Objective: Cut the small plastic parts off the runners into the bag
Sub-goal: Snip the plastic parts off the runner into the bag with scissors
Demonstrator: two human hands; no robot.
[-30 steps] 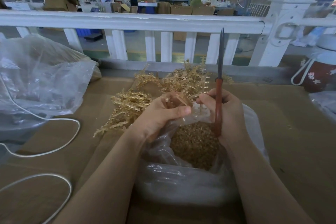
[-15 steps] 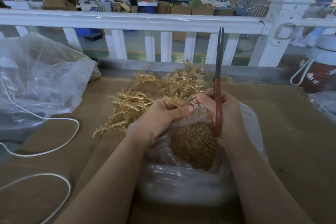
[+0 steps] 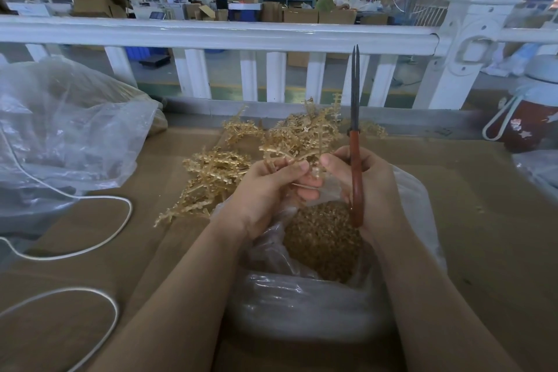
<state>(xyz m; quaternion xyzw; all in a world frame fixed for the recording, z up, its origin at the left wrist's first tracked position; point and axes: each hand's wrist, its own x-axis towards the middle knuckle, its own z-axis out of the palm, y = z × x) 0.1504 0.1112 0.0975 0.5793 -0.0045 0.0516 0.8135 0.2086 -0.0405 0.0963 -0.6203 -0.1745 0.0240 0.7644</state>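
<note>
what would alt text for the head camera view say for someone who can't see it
Over an open clear bag of small golden parts, the left hand holds a golden runner while the right hand grips red-handled scissors pointing up. More runners lie on the cardboard-covered table before a white railing.

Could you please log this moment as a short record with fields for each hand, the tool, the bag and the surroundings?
left hand: left hand pinches a gold runner above the bag
right hand: right hand grips the scissors, thumb and forefinger toward the runner
tool: scissors upright, blades together, pointing up, red handle in the palm
bag: clear bag open below both hands, holding a heap of small gold parts
waiting stock: pile of runners on the cardboard beyond the bag
surroundings: white cord at left, white railing behind
</note>
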